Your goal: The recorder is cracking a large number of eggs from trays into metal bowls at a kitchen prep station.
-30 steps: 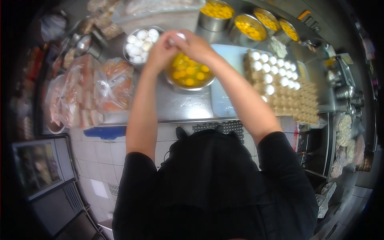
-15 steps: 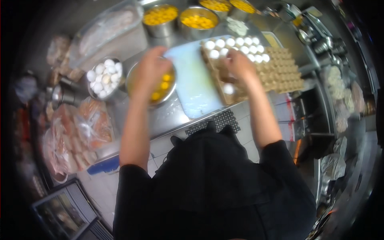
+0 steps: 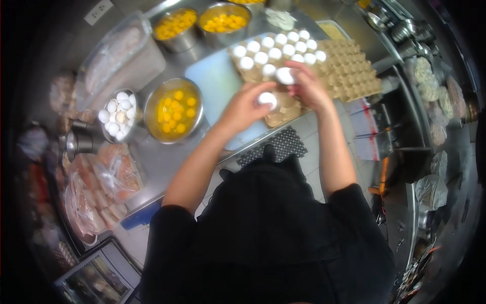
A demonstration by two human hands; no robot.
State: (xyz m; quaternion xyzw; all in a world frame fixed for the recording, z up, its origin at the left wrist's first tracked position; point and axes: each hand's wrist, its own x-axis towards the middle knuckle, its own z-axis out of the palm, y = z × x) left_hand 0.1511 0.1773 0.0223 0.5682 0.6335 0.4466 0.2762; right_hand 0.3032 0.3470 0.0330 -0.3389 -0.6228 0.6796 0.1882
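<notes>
My left hand (image 3: 248, 107) grips a white egg (image 3: 267, 98) over the near corner of a cardboard egg tray (image 3: 283, 109). Just beside it, my right hand (image 3: 308, 87) holds another white egg (image 3: 286, 75) above the same tray. Several white eggs (image 3: 273, 50) fill the tray's far rows. To the left stands a steel bowl of cracked yolks (image 3: 174, 111), well away from both hands.
A stack of empty cardboard trays (image 3: 352, 68) lies to the right. A small bowl of eggshells (image 3: 116, 114) sits at the left. Two more steel bowls of yolks (image 3: 174, 25) (image 3: 224, 19) stand at the back. Bagged food (image 3: 101, 187) lies near the left counter edge.
Both hands have left the yolk bowl and moved right to the egg tray. Each has picked up a white egg.
</notes>
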